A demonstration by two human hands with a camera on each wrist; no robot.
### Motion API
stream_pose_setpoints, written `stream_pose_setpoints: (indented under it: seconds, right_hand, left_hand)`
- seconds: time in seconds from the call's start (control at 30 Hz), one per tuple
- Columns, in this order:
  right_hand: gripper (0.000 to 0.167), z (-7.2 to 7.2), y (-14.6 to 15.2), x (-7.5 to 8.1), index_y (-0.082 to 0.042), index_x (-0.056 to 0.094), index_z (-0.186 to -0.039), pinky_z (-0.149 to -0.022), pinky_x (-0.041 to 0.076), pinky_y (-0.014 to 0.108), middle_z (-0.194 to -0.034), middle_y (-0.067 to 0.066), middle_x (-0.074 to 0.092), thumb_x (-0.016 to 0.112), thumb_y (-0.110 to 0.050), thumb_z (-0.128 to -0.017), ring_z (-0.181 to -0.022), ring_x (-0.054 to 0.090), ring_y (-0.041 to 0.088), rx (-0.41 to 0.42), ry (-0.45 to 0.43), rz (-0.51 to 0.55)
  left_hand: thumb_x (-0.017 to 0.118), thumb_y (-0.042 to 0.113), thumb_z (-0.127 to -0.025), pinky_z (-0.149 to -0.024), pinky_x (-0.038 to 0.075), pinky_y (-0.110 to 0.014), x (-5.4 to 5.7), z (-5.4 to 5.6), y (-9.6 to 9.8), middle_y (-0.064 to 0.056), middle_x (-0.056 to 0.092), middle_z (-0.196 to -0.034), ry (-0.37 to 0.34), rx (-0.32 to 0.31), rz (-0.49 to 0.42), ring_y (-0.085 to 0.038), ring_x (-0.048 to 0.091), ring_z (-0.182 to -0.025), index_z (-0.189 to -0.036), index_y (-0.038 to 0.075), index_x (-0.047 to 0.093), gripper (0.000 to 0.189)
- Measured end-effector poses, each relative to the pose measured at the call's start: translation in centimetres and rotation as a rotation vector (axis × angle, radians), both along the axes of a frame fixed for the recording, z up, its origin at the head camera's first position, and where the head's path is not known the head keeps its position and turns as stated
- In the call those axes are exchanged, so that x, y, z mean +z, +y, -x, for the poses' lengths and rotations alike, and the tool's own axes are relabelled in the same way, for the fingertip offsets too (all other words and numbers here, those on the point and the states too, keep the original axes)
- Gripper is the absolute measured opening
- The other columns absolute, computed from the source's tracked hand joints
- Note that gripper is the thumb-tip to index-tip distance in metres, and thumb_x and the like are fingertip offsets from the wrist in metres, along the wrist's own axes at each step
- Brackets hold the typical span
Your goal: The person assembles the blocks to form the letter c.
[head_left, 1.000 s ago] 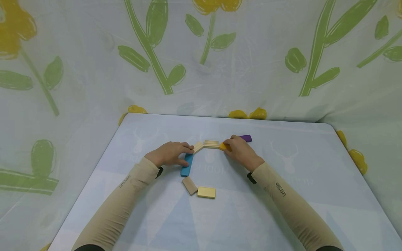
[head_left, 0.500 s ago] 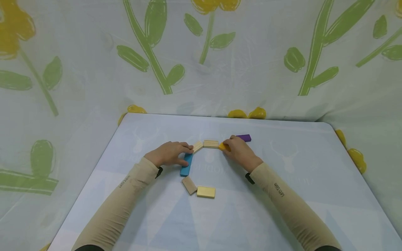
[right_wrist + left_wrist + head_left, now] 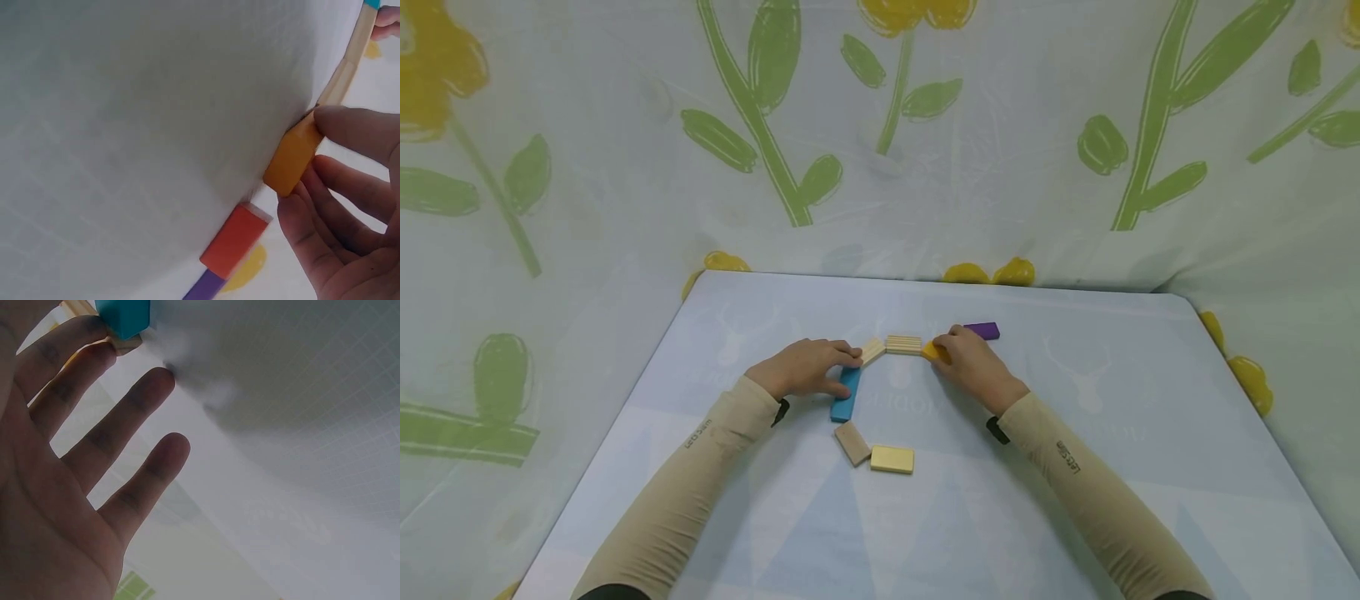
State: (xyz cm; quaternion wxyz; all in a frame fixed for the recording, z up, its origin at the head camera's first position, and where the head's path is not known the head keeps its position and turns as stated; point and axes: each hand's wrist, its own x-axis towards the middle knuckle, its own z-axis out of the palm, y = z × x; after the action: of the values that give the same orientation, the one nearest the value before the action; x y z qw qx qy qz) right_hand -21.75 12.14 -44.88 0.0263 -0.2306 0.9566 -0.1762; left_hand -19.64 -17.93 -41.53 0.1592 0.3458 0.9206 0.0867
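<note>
Flat wooden blocks lie in an arc on the pale table. My left hand lies on the table with straight, spread fingers. Its fingertips touch the far end of the blue block, beside a small natural block. My right hand pinches an orange-yellow block between thumb and fingers, against the end of the striped natural block. A red-orange block and a purple block lie just beyond it.
A tan block and a yellow block lie together nearer to me, below the blue one. A cloth with green and yellow flowers hangs behind and beside the table.
</note>
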Motion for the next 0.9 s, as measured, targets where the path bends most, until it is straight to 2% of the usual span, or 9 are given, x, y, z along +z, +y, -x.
stream_pose_setpoints:
  seconds: [0.27,0.53,0.73,0.9]
  right_hand:
    - [0.042,-0.2,1.2,1.8,-0.001,0.067,-0.129,-0.088,0.056,0.04,-0.116,0.016,0.064,0.074,-0.024,-0.095,-0.101,0.062,0.027,-0.04,0.042,0.106]
    - [0.035,0.0,2.8,1.8,-0.004,0.068,-0.127,-0.082,0.058,0.037,-0.114,0.014,0.064,0.074,-0.015,-0.094,-0.094,0.065,0.028,-0.043,0.156,0.207]
    - [0.038,0.5,4.1,1.6,-0.006,0.066,-0.129,-0.093,0.056,0.044,-0.12,0.013,0.063,0.075,-0.007,-0.092,-0.104,0.066,0.031,-0.046,0.219,0.289]
    - [0.047,1.3,5.6,1.3,-0.006,0.062,-0.135,-0.103,0.05,0.048,-0.13,0.014,0.06,0.077,-0.003,-0.09,-0.121,0.059,0.033,-0.042,0.247,0.275]
  left_hand:
    - [0.076,0.036,-0.093,-0.11,0.043,-0.05,0.0,0.0,0.1,-0.008,0.054,-0.148,-0.002,-0.001,-0.004,-0.029,0.051,-0.135,-0.142,0.007,0.06,0.059]
    - [0.076,0.036,-0.092,-0.109,0.043,-0.05,0.1,-0.1,0.0,-0.007,0.053,-0.149,-0.002,0.005,0.004,-0.031,0.052,-0.134,-0.141,0.008,0.061,0.059]
    - [0.075,0.037,-0.093,-0.109,0.043,-0.051,-0.1,0.0,-0.1,-0.007,0.053,-0.149,0.015,-0.003,0.005,-0.031,0.052,-0.133,-0.141,0.008,0.061,0.059]
    - [0.075,0.038,-0.093,-0.108,0.044,-0.051,-0.2,0.1,-0.1,-0.007,0.054,-0.149,0.031,-0.013,0.002,-0.031,0.052,-0.134,-0.141,0.008,0.061,0.059]
